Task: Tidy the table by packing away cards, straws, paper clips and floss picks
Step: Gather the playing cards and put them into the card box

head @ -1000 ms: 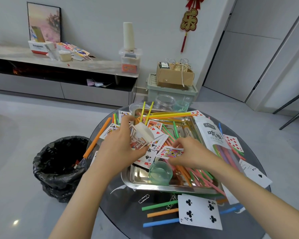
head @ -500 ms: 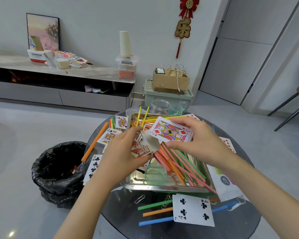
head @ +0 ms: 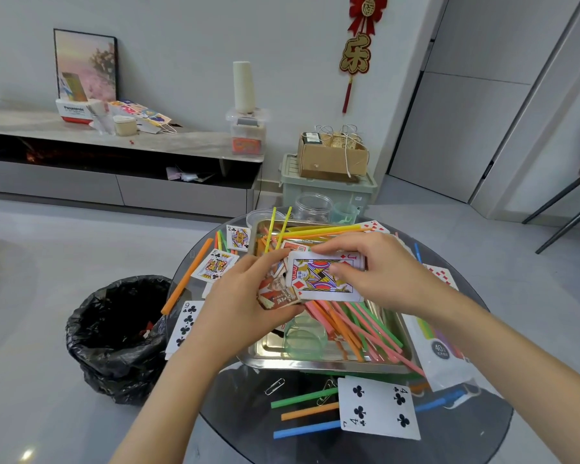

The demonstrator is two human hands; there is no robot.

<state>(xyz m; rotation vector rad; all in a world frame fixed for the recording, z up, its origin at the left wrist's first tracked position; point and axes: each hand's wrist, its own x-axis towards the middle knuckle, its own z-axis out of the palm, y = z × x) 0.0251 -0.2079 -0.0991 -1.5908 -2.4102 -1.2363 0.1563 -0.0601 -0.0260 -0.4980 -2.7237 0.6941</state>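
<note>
Currently, left hand grips the card box over the tray; right hand, at 3 o'clock, pinches a jack of diamonds against it.

Shiny metal tray, dark glass table, glossy plastic bin bag.

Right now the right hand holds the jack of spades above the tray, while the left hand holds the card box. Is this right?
Not quite. The head view shows red diamonds on that card: the right hand holds the jack of diamonds above the tray, while the left hand holds the card box.
</note>
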